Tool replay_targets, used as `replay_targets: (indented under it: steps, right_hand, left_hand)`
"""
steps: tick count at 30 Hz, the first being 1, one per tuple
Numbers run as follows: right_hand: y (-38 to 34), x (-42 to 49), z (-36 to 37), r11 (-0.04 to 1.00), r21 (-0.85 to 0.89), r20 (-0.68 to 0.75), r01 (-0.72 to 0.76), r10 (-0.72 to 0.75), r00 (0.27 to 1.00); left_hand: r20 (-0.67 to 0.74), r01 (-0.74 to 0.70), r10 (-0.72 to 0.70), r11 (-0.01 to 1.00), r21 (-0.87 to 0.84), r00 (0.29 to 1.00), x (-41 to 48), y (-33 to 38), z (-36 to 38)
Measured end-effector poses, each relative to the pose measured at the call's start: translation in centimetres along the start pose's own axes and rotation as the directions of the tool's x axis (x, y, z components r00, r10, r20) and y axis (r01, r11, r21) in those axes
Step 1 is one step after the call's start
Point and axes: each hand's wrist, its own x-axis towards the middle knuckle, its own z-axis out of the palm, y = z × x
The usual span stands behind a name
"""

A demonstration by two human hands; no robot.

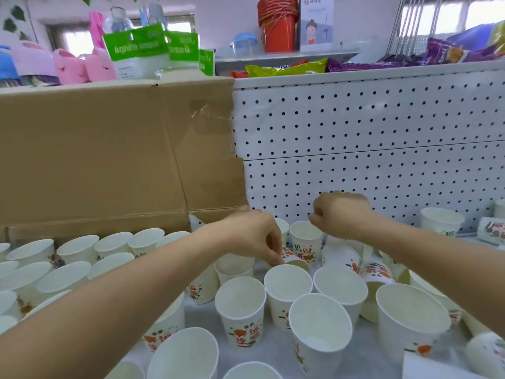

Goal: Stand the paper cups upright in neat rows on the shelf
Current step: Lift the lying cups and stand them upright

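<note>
Left hand (252,236) — grip on tilted cup (297,263)

A small shop, seemingly a general store: white pegboard shelving (369,127), snack packets (287,68) along the top, stacked red buckets (277,23), green-carded packaged goods (153,47), and paper cups (240,310) massed on the shelf (276,354) beside a cardboard carton (109,149).

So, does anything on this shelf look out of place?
Yes. A tipped cup leans among the upright ones on the right, and a fallen cup lies on its side by the pegboard.
</note>
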Motion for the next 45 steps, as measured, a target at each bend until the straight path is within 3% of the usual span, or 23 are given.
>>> replay_targets:
  steps: [4,12,17,21,27,30,35,37,41,45]
  right_hand:
    - [-0.4,-1.5,-1.5,0.974,0.125,0.006,0.189,-0.191,0.982]
    - [-0.6,-2.9,-1.3,0.919,0.23,0.124,0.32,-0.354,0.927]
    - [-0.4,-3.4,-1.7,0.908,0.276,0.114,0.314,-0.355,0.928]
    - [0.1,-4.0,-2.2,0.903,0.337,0.101,0.268,-0.318,0.943]
    - [-0.1,-4.5,-2.1,0.909,0.323,0.106,0.263,-0.311,0.945]
    - [-0.1,-4.9,-2.3,0.909,0.317,0.115,0.269,-0.318,0.941]
    - [-0.1,-5.8,-2.9,0.892,0.358,0.084,0.275,-0.324,0.942]
    - [-0.1,-6.3,-3.1,0.88,0.372,0.064,0.296,-0.343,0.937]
    - [0.3,-8.3,-4.4,0.804,0.493,0.017,0.333,-0.392,0.92]
    - [0.3,-11.5,-6.6,0.722,0.556,0.016,0.412,-0.505,0.863]
  left_hand:
    - [-0.038,-0.031,0.035,0.995,0.094,0.999,0.3,0.6,0.6]
    - [-0.132,-0.006,0.03,0.983,0.181,0.991,1.4,1.2,1.9]
    - [-0.176,0.017,0.019,0.979,0.203,0.984,1.7,2.0,1.4]
    - [-0.25,0.108,-0.094,0.993,0.041,0.964,1.7,1.0,-0.1]
    - [-0.094,0.233,-0.242,0.968,-0.093,0.966,1.9,-0.2,-0.2]
    - [-0.09,0.243,-0.256,0.961,-0.134,0.963,1.8,-0.4,0.1]
    - [-0.182,0.259,-0.266,0.964,-0.061,0.947,1.1,-0.5,-0.1]
    - [-0.23,0.205,-0.212,0.977,-0.054,0.95,0.1,-0.2,-0.4]
    - [-0.175,-0.103,0.056,0.957,-0.27,0.983,-4.3,1.4,-0.7]
    - [-0.081,-0.17,0.154,0.947,-0.272,0.985,-8.0,1.9,0.0]
